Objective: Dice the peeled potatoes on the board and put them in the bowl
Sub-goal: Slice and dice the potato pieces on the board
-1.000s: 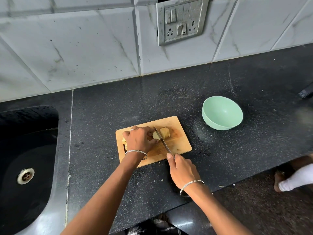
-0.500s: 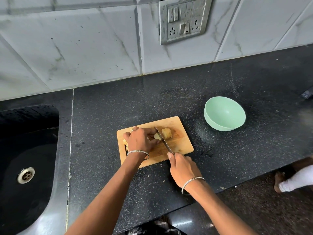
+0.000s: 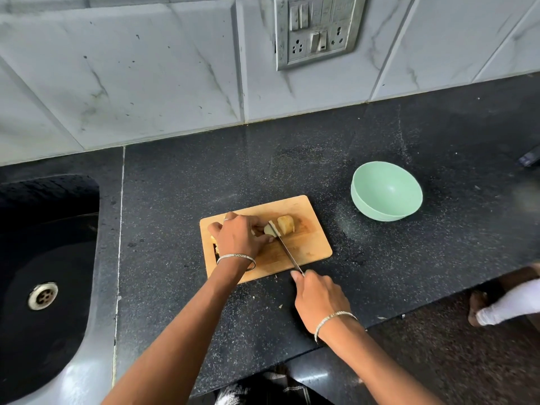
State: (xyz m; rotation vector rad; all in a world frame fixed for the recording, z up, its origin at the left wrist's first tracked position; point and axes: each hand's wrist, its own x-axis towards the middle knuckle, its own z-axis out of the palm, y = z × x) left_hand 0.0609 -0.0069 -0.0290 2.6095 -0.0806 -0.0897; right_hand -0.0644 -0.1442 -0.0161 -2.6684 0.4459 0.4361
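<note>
A pale yellow peeled potato [image 3: 285, 225] lies on the far middle of a light wooden rectangular board [image 3: 309, 247], already partly cut. The thin steel blade of a knife [image 3: 287, 252] stands in it, with one chunk to the blade's right and the rest to its left. The left hand [image 3: 238, 236] covers that left part. Its fingers are curled close together, with their tips pressing the potato just beside the blade. A silver bangle [image 3: 236, 256] circles its wrist over the board's near left part.

The right hand [image 3: 320, 298] sits just off the board's near edge, closed round the knife's handle, which it hides. One fingertip reaches forward to the blade's base.

A mint-green round bowl [image 3: 385, 197] stands near the board's far right corner, not touching it. The board rests on a black speckled stone counter [image 3: 181, 200]. A dark sink [image 3: 43, 258] with a metal drain lies well to the board's left. A grey switch panel [image 3: 317, 27] hangs on the marble-tiled wall beyond the board.
</note>
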